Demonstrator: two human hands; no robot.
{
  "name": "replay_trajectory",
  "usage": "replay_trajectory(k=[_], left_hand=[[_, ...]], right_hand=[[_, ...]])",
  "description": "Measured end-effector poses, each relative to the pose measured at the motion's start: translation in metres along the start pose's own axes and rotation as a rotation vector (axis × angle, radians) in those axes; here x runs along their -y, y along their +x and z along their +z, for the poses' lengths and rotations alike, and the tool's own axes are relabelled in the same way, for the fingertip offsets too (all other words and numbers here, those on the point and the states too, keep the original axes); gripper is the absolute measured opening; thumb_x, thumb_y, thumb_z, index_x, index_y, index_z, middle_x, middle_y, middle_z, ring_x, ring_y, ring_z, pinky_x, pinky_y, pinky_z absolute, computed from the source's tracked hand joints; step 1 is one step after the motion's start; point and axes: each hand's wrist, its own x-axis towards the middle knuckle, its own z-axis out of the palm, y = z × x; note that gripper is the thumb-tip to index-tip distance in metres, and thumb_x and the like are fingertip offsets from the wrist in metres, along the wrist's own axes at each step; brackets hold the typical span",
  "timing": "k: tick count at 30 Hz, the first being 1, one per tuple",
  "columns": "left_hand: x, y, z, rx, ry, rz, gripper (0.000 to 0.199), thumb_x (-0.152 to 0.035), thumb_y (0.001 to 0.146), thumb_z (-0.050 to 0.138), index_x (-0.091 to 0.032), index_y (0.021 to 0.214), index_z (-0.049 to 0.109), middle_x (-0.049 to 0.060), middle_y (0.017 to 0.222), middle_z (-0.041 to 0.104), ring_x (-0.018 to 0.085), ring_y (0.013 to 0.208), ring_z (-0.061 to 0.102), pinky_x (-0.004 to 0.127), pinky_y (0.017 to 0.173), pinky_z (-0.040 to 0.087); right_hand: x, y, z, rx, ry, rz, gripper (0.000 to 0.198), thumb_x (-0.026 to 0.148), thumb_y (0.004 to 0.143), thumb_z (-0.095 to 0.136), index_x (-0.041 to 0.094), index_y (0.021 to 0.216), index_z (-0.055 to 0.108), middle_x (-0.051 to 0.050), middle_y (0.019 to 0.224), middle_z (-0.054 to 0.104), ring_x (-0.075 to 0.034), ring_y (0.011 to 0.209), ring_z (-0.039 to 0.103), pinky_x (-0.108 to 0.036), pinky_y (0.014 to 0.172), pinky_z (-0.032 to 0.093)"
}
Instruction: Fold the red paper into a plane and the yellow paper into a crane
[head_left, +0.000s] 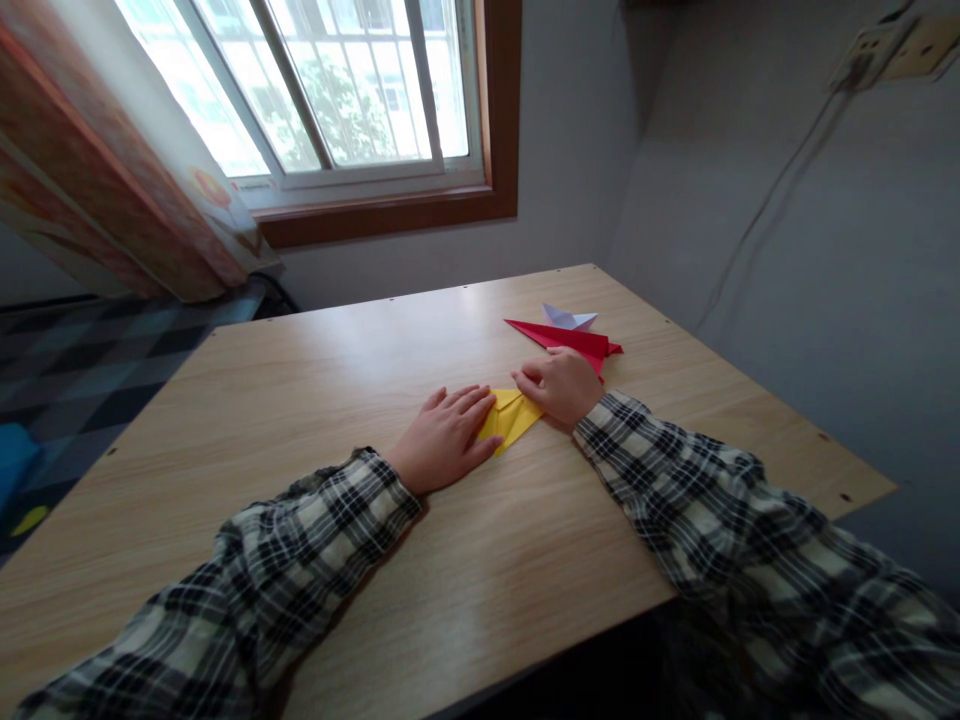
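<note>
A folded sheet of yellow paper (514, 418) lies on the wooden table (360, 370) between my two hands. My left hand (448, 438) rests flat over its left part, fingers stretched out and pointing away from me. On its upper right corner sits my right hand (561, 386), fingers curled in against the paper; whether they pinch it or only press on it is hidden. Just beyond my right hand lies a red paper plane (562, 338), partly covered by that hand. A small white paper boat (571, 319) stands right behind the plane.
A window (352, 100) with a brown frame is in the wall behind the table. An orange patterned curtain (97, 150) hangs at the left, above a dark checked cloth (97, 370). On the right wall, a cable (765, 205) runs down from a socket (866, 58).
</note>
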Motion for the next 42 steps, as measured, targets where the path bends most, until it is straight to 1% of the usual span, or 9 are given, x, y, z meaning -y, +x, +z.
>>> replay_trajectory(k=[5, 14, 16, 18, 21, 23, 28, 36, 42], left_hand=[[0.0003, -0.0004, 0.0004, -0.013, -0.001, 0.007, 0.057, -0.053, 0.100, 0.041, -0.018, 0.145, 0.047, 0.013, 0.151, 0.050, 0.028, 0.141, 0.045, 0.054, 0.117, 0.030], [0.0004, 0.0000, 0.0013, -0.006, -0.003, 0.004, 0.058, -0.053, 0.100, 0.042, -0.018, 0.146, 0.046, 0.013, 0.152, 0.049, 0.029, 0.141, 0.044, 0.052, 0.117, 0.030], [0.0007, 0.0002, 0.0017, -0.004, 0.003, 0.007, 0.058, -0.052, 0.100, 0.041, -0.017, 0.146, 0.046, 0.013, 0.152, 0.049, 0.029, 0.141, 0.044, 0.052, 0.118, 0.029], [0.0011, 0.0005, 0.0022, -0.008, 0.004, 0.013, 0.057, -0.052, 0.100, 0.041, -0.017, 0.146, 0.046, 0.012, 0.152, 0.049, 0.028, 0.141, 0.044, 0.052, 0.117, 0.030], [0.0016, 0.0006, 0.0027, -0.008, 0.006, 0.021, 0.057, -0.052, 0.100, 0.041, -0.017, 0.145, 0.046, 0.013, 0.152, 0.049, 0.028, 0.142, 0.043, 0.053, 0.117, 0.030], [0.0017, 0.0006, 0.0030, -0.005, 0.008, 0.022, 0.057, -0.052, 0.100, 0.041, -0.017, 0.145, 0.047, 0.013, 0.152, 0.049, 0.028, 0.142, 0.043, 0.054, 0.116, 0.030], [0.0020, 0.0001, 0.0041, -0.010, 0.005, 0.025, 0.057, -0.052, 0.100, 0.042, -0.017, 0.145, 0.047, 0.013, 0.152, 0.049, 0.029, 0.142, 0.043, 0.054, 0.116, 0.031], [0.0022, -0.0002, 0.0039, -0.018, 0.008, 0.027, 0.057, -0.052, 0.100, 0.042, -0.017, 0.146, 0.045, 0.013, 0.152, 0.049, 0.029, 0.141, 0.044, 0.054, 0.116, 0.031], [0.0041, 0.0004, 0.0065, -0.043, -0.002, 0.040, 0.056, -0.053, 0.100, 0.042, -0.018, 0.144, 0.047, 0.013, 0.150, 0.051, 0.028, 0.141, 0.044, 0.052, 0.116, 0.032]], right_hand=[[-0.0020, 0.0001, -0.0004, -0.001, -0.012, 0.014, 0.042, 0.037, 0.099, 0.048, 0.020, 0.066, 0.069, -0.006, 0.065, 0.070, -0.019, 0.068, 0.059, -0.035, 0.086, 0.042], [-0.0004, -0.0003, -0.0005, -0.004, -0.005, 0.006, 0.041, 0.036, 0.099, 0.049, 0.019, 0.066, 0.068, -0.005, 0.064, 0.068, -0.018, 0.066, 0.057, -0.035, 0.087, 0.040], [0.0008, -0.0009, -0.0006, -0.017, 0.027, -0.031, 0.037, 0.034, 0.099, 0.050, 0.018, 0.071, 0.069, -0.005, 0.069, 0.070, -0.019, 0.070, 0.059, -0.036, 0.089, 0.040], [0.0017, -0.0016, -0.0007, -0.018, 0.098, -0.109, 0.030, 0.032, 0.098, 0.051, 0.017, 0.080, 0.071, -0.007, 0.079, 0.073, -0.020, 0.078, 0.062, -0.035, 0.089, 0.040], [0.0023, -0.0021, -0.0002, 0.053, 0.217, -0.235, 0.020, 0.027, 0.096, 0.056, 0.017, 0.092, 0.073, -0.007, 0.093, 0.075, -0.020, 0.091, 0.064, -0.034, 0.089, 0.042], [0.0020, -0.0019, 0.0002, 0.112, 0.253, -0.267, 0.018, 0.024, 0.095, 0.057, 0.017, 0.094, 0.074, -0.008, 0.094, 0.076, -0.021, 0.094, 0.065, -0.034, 0.089, 0.043], [0.0005, -0.0014, 0.0020, 0.143, 0.260, -0.256, 0.019, 0.024, 0.095, 0.057, 0.017, 0.096, 0.074, -0.008, 0.095, 0.076, -0.021, 0.095, 0.066, -0.035, 0.091, 0.044], [0.0020, -0.0026, 0.0036, 0.078, 0.293, -0.287, 0.019, 0.021, 0.093, 0.058, 0.018, 0.101, 0.075, -0.008, 0.104, 0.076, -0.022, 0.100, 0.066, -0.036, 0.094, 0.045], [0.0002, -0.0020, 0.0039, 0.118, 0.296, -0.281, 0.020, 0.024, 0.095, 0.056, 0.018, 0.100, 0.075, -0.008, 0.100, 0.076, -0.021, 0.099, 0.066, -0.036, 0.093, 0.045]])
